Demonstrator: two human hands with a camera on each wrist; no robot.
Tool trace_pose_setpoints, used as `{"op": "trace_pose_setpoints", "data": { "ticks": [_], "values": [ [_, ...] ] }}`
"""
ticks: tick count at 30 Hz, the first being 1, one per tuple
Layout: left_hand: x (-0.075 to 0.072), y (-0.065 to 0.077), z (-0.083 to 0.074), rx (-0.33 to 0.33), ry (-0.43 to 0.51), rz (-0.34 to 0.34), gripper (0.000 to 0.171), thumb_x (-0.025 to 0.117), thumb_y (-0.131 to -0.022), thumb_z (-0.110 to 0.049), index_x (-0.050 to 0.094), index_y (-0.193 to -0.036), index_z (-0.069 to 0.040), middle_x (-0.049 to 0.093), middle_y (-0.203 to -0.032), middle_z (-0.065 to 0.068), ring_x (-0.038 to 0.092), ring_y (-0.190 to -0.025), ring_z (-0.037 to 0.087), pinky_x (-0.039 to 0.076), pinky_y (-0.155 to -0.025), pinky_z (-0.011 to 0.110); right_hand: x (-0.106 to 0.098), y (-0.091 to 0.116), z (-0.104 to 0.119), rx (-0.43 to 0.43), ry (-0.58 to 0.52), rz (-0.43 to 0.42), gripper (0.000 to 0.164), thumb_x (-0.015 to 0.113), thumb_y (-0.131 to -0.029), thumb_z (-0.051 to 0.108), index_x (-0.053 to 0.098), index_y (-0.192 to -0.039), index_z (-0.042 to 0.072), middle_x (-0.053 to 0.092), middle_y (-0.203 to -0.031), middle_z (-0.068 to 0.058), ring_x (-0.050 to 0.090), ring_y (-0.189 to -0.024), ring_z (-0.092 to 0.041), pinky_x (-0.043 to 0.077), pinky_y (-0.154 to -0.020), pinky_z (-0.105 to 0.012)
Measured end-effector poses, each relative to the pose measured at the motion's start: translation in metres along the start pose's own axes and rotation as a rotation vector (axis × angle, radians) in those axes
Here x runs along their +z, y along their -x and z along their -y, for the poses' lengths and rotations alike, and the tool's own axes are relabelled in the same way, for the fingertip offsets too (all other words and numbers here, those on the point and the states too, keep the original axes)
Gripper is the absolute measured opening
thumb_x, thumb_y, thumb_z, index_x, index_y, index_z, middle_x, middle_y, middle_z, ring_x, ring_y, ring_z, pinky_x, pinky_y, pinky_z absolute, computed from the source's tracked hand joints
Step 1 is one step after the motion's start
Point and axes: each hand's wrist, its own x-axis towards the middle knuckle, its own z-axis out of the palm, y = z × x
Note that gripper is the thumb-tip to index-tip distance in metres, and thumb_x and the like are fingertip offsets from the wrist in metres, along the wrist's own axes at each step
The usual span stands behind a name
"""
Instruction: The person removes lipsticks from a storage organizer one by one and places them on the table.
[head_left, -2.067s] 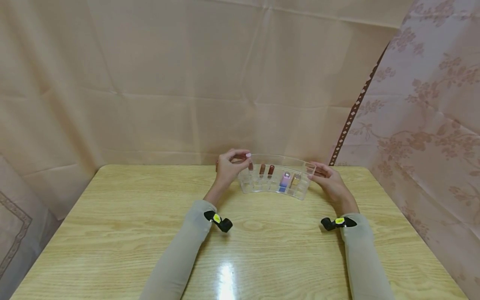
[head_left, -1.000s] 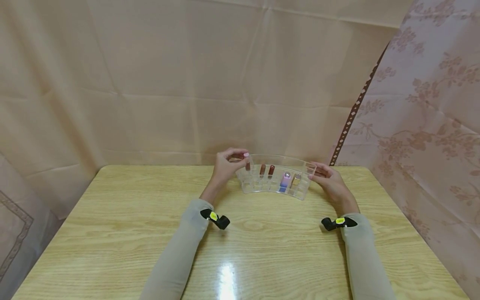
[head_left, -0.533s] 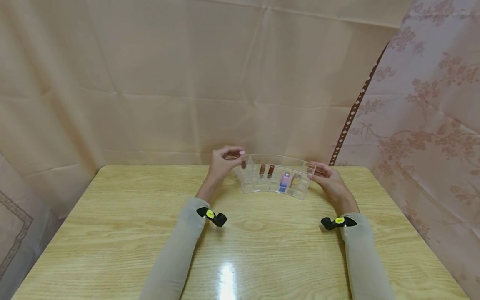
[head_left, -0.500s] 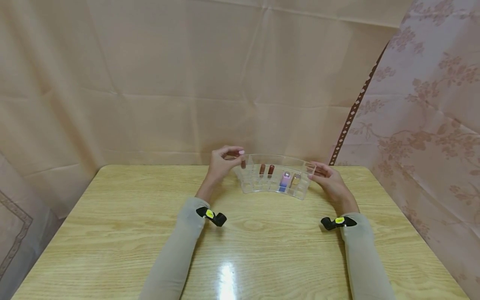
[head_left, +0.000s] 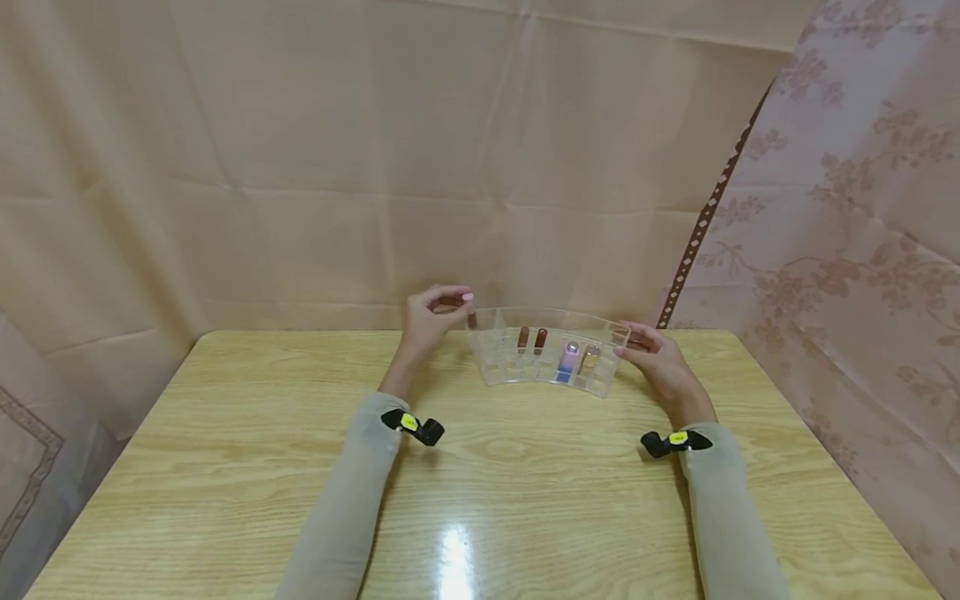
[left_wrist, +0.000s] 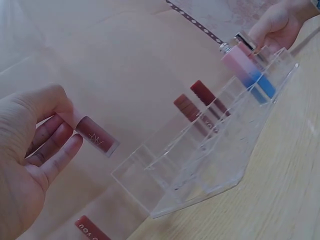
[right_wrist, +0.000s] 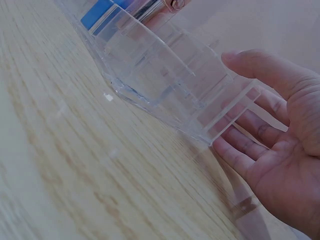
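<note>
Left wrist view: a likely light, slick lip-gloss tube [left_wrist: 96,135], best held by one end, is being pinched by the left grip [left_wrist: 20,162], the acrylic organizer [left_wrist: 212,180] by the right grip [left_wrist: 281,29].

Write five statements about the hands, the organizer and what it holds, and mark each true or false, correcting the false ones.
1. The left hand pinches a lip gloss tube. True.
2. The right hand is at the right end of the clear organizer. True.
3. The lip gloss tube stands in a compartment. False: it is in the left hand's fingers, outside the compartments.
4. The pink-and-blue bottle is in the right hand. False: it sits in the organizer.
5. Two reddish-brown tubes sit next to each other in the organizer. True.
</note>
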Motion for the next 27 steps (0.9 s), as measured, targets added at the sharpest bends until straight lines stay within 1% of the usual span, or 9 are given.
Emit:
{"op": "trace_pose_setpoints", "data": {
  "ticks": [3, 7, 10, 13, 16, 19, 21, 23, 27],
  "values": [
    [-0.004, -0.001, -0.001, 0.012, -0.018, -0.013, 0.027, 0.079, -0.086, -0.001, 0.073, -0.11, 0.009, 0.07, -0.107, 0.028, 0.068, -0.09, 0.013, 0.06, -0.084, 0.02, 0.0, 0.0, 0.0, -0.007, -0.02, 0.012, 0.066, 0.072, -0.095, 0.01, 0.04, -0.152, 0.0, 0.06, -0.129, 0.007, 0.06, -0.118, -0.005, 0.053, -0.096, -0.014],
    [-0.009, -0.001, -0.004, 0.002, -0.05, -0.028, 0.026, 0.08, -0.086, -0.004, 0.074, -0.11, 0.006, 0.071, -0.105, 0.018, 0.067, -0.091, 0.011, 0.059, -0.083, 0.018, 0.0, 0.0, 0.001, -0.004, -0.017, 0.015, 0.067, 0.072, -0.095, 0.01, 0.039, -0.152, 0.0, 0.06, -0.129, 0.008, 0.059, -0.118, -0.005, 0.053, -0.096, -0.014],
    [-0.012, -0.001, -0.007, -0.017, -0.06, -0.037, 0.026, 0.08, -0.087, -0.006, 0.074, -0.111, 0.004, 0.071, -0.104, 0.009, 0.067, -0.092, 0.01, 0.058, -0.077, 0.016, 0.0, 0.001, 0.001, 0.002, -0.003, 0.011, 0.067, 0.072, -0.095, 0.012, 0.04, -0.152, 0.0, 0.06, -0.128, 0.009, 0.059, -0.118, -0.005, 0.053, -0.096, -0.013],
    [-0.016, -0.001, -0.008, -0.032, -0.061, -0.035, 0.027, 0.079, -0.088, -0.006, 0.074, -0.112, 0.003, 0.07, -0.105, 0.006, 0.067, -0.093, 0.01, 0.056, -0.073, 0.015, 0.0, 0.0, 0.0, 0.003, -0.002, 0.011, 0.068, 0.072, -0.095, 0.012, 0.039, -0.153, 0.0, 0.06, -0.128, 0.009, 0.058, -0.119, -0.006, 0.053, -0.096, -0.013],
    [-0.021, -0.001, -0.009, -0.037, -0.063, -0.025, 0.027, 0.079, -0.088, -0.005, 0.073, -0.113, 0.005, 0.071, -0.105, 0.008, 0.067, -0.093, 0.011, 0.057, -0.076, 0.016, 0.001, 0.0, -0.001, 0.003, -0.012, 0.011, 0.068, 0.073, -0.095, 0.012, 0.039, -0.153, -0.001, 0.06, -0.128, 0.008, 0.058, -0.119, -0.007, 0.053, -0.096, -0.013],
    [-0.026, -0.001, -0.01, -0.044, -0.065, -0.009, 0.029, 0.079, -0.087, -0.003, 0.072, -0.113, 0.006, 0.071, -0.103, 0.007, 0.067, -0.093, 0.011, 0.058, -0.079, 0.016, 0.002, -0.001, -0.001, 0.002, -0.014, 0.011, 0.068, 0.073, -0.095, 0.011, 0.039, -0.152, -0.001, 0.06, -0.128, 0.008, 0.059, -0.118, -0.006, 0.053, -0.095, -0.013],
    [-0.029, -0.002, -0.009, -0.055, -0.054, 0.001, 0.029, 0.079, -0.087, -0.003, 0.072, -0.113, 0.007, 0.071, -0.1, 0.004, 0.068, -0.09, 0.012, 0.058, -0.076, 0.018, 0.002, 0.0, -0.001, 0.003, -0.005, 0.014, 0.068, 0.073, -0.095, 0.012, 0.039, -0.152, 0.0, 0.06, -0.128, 0.008, 0.059, -0.118, -0.005, 0.052, -0.095, -0.013],
    [-0.031, -0.003, -0.009, -0.07, -0.034, 0.014, 0.03, 0.079, -0.087, -0.002, 0.072, -0.114, 0.007, 0.071, -0.097, 0.001, 0.069, -0.087, 0.014, 0.059, -0.069, 0.021, 0.001, 0.0, -0.001, -0.001, -0.006, 0.017, 0.067, 0.072, -0.095, 0.012, 0.039, -0.152, 0.0, 0.06, -0.129, 0.008, 0.058, -0.119, -0.006, 0.052, -0.095, -0.013],
    [-0.034, -0.004, -0.012, -0.083, -0.003, 0.033, 0.03, 0.08, -0.087, -0.004, 0.072, -0.113, 0.006, 0.072, -0.095, -0.002, 0.072, -0.082, 0.016, 0.058, -0.062, 0.027, 0.0, 0.001, 0.001, -0.004, 0.001, 0.024, 0.067, 0.072, -0.095, 0.012, 0.04, -0.152, 0.0, 0.059, -0.13, 0.007, 0.058, -0.12, -0.007, 0.053, -0.095, -0.013]
  ]
}}
